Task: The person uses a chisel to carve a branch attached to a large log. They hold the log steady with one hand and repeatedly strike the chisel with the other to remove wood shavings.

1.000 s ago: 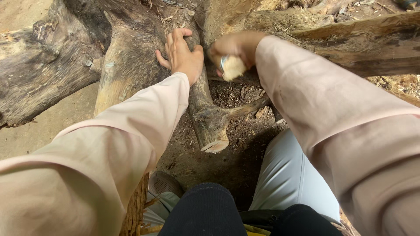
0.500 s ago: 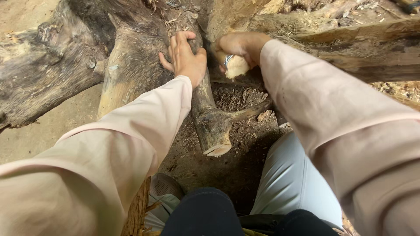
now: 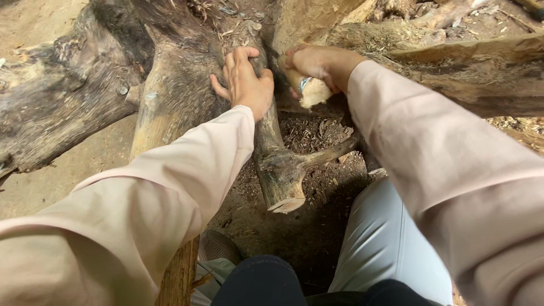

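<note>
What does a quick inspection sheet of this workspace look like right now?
Surface: bare dirt ground strewn with wood chips.
Job's things: cut log with a side stub; pale wooden handle, its far end hidden.
Clutter: bark bits and twigs.
Hands: left hand grips the log's upper part; right hand closed round the handle.
Cables: nothing seen.
Surroundings: big weathered trunks; the person's knees and a shoe below.

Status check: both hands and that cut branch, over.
Left hand gripping cut branch. Right hand shut on wooden tool handle. Side stub juts right; big logs crowd around.
</note>
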{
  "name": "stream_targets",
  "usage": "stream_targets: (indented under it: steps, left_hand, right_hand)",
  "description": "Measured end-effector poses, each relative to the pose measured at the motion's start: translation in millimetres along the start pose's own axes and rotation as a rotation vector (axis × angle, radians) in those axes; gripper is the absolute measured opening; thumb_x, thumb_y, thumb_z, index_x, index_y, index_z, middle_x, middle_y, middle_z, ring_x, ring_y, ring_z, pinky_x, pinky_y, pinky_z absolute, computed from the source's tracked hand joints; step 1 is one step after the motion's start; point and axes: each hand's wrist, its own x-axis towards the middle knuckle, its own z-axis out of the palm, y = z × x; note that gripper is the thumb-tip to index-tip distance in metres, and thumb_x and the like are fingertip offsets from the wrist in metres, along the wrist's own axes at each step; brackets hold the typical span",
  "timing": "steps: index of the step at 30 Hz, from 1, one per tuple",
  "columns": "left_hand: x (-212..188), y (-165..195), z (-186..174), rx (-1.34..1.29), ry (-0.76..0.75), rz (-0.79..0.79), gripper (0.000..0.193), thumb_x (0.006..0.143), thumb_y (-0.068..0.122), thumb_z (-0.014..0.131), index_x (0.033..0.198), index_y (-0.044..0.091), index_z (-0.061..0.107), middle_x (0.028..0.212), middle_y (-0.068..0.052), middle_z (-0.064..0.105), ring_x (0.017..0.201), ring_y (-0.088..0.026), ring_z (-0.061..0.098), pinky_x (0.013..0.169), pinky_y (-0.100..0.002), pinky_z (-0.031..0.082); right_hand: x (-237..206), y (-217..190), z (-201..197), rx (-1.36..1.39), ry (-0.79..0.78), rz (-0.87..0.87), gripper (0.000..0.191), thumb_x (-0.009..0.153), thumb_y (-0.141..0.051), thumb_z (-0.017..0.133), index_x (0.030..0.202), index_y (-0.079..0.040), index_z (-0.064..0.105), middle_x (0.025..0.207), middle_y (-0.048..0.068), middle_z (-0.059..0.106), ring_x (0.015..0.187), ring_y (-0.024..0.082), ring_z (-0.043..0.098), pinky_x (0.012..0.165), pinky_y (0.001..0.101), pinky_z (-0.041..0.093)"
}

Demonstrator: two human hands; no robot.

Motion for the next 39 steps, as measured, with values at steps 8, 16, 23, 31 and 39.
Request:
stream_targets:
  steps: [8,16,23,31,39]
  left_hand:
    - [-2.4,-1.2,-1.4,-0.002,-0.001,0.013,0.044,0.079,0.017,0.073,0.118,0.024,0.053,0.129,0.001,0.053,0.137,-0.021,0.044,0.120,-0.060,0.000]
    - [0.2,0.8,-3.4,-0.016,-0.017,-0.019,0.041,0.081,0.017,0.073,0.116,0.024,0.052,0.126,0.003,0.054,0.134,-0.018,0.047,0.122,-0.056,-0.002]
    - [3.9,-6.4,3.7,-0.008,0.015,0.009,0.043,0.079,0.019,0.075,0.115,0.025,0.054,0.126,0.004,0.055,0.132,-0.017,0.049,0.121,-0.057,-0.001]
    - [5.5,-6.3,6.9,-0.037,0.106,0.092,0.042,0.079,0.019,0.076,0.116,0.023,0.054,0.122,0.002,0.058,0.129,-0.022,0.051,0.119,-0.061,0.004]
    - [3.3,-0.2,-0.3,-0.016,0.072,0.073,0.044,0.079,0.017,0.075,0.116,0.022,0.053,0.123,-0.001,0.057,0.131,-0.024,0.049,0.119,-0.061,0.003]
  right_hand:
    - [-7.9,-8.0,5.3,-0.681,0.204,0.103,0.055,0.095,-0.010,0.054,0.149,-0.013,0.047,0.127,0.019,0.063,0.100,0.032,0.069,0.079,0.0428,0.055]
    - [-5.8,5.6,-12.5,-0.549,-0.054,-0.014,0.064,0.096,-0.029,0.065,0.154,-0.014,0.041,0.109,0.020,0.065,0.082,0.032,0.065,0.067,0.0461,0.057]
    - [-9.4,24.1,1.8,0.217,-0.147,0.103,0.012,0.091,-0.016,0.066,0.086,-0.006,0.071,0.078,0.007,0.074,0.069,0.018,0.071,0.062,0.0316,0.058]
    - [-50.1,-20.7,12.1,-0.767,0.253,0.139,0.051,0.102,-0.047,0.052,0.108,-0.001,0.073,0.095,0.020,0.081,0.081,0.026,0.075,0.085,0.0410,0.055]
    - [-58.2,-59.3,15.1,-0.925,0.389,0.047,0.042,0.094,-0.036,0.060,0.115,-0.001,0.072,0.113,0.022,0.071,0.103,0.038,0.071,0.090,0.0505,0.056]
